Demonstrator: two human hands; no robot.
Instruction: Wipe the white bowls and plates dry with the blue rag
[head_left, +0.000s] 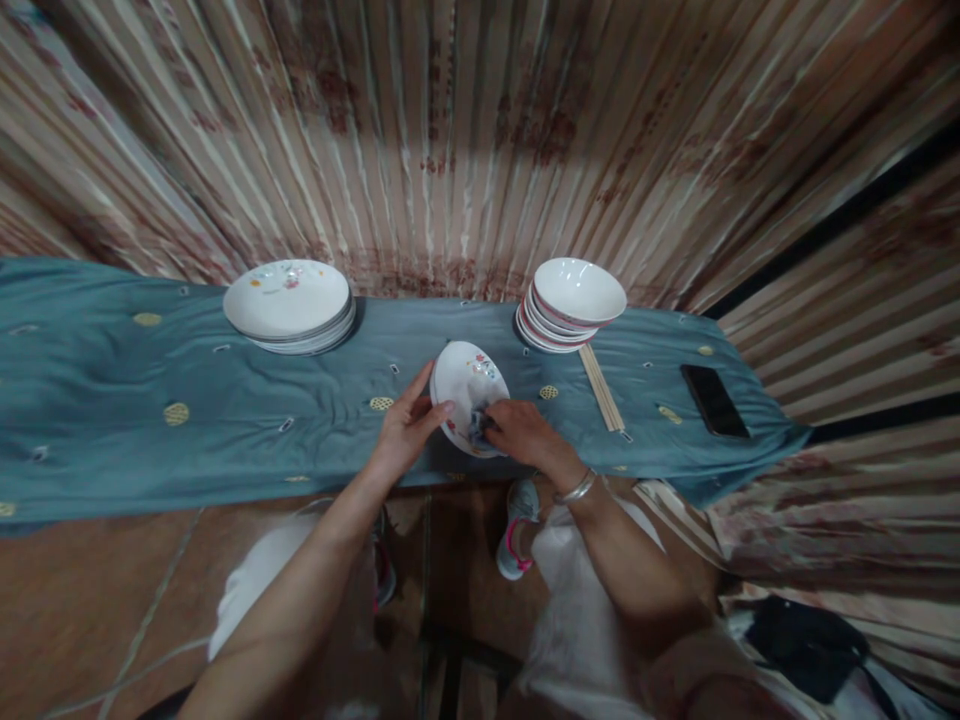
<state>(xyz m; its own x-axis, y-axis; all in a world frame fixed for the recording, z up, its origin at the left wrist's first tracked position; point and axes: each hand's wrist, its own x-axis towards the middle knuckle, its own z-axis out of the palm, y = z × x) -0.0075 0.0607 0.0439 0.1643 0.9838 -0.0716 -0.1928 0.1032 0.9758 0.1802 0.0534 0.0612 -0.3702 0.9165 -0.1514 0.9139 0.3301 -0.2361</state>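
Note:
A white plate with a floral pattern (pixel 457 385) is held tilted above the front part of the cloth-covered table. My left hand (pixel 409 425) grips its left rim, thumb on the face and fingers behind. Against the plate's lower right face, my right hand (pixel 517 428) is closed on a bluish-grey cloth (pixel 478 425), which is bunched and partly hidden by the fingers. Behind and to the left stands a stack of floral plates (pixel 289 305). A stack of white bowls with red bands (pixel 574 295) stands behind and to the right.
Several wooden chopsticks (pixel 601 388) lie beside the bowls. Farther right is a black phone (pixel 714 400). The blue-green tablecloth (pixel 247 420) covers a narrow table, with a pleated curtain (pixel 420 150) along its back. A dark bar (pixel 840 220) crosses the curtain on the right.

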